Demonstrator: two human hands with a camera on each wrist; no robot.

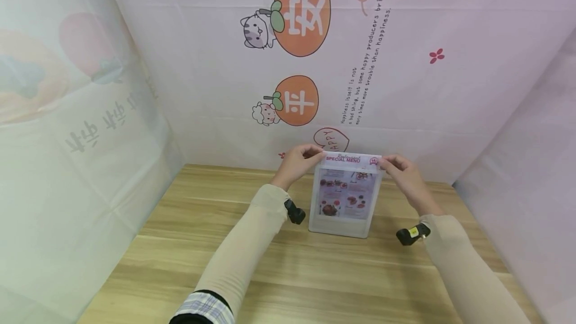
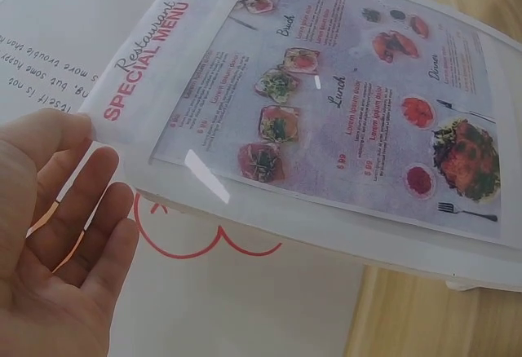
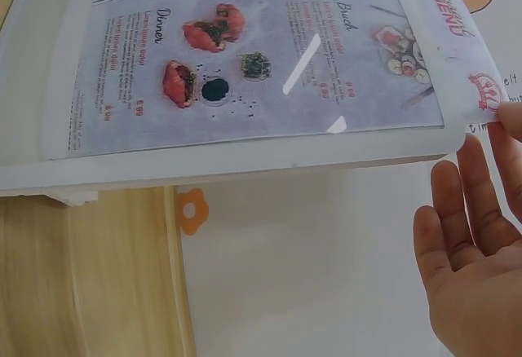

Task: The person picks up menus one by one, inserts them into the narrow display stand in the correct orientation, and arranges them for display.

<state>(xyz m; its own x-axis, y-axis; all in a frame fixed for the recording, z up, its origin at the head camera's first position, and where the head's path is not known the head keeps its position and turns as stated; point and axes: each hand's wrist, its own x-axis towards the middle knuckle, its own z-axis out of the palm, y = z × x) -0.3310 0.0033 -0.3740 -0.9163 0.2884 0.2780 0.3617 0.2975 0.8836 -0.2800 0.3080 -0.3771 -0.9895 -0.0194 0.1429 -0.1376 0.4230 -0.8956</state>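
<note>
A white-framed sign holder with a clear front stands on the wooden table, leaning back slightly. Inside it sits a printed menu sheet, whose top strip with the "Special Menu" heading sticks out above the frame. My left hand pinches the sheet's upper left corner between thumb and index finger; the left wrist view shows the other fingers loosely bent below. At the upper right corner, my right hand pinches the same sheet. In the right wrist view, the right thumb tip is cut off by the frame's edge.
The wooden table runs back to a white printed cloth that hangs close behind the holder. More cloth walls stand at both sides. Each wrist carries a small black camera.
</note>
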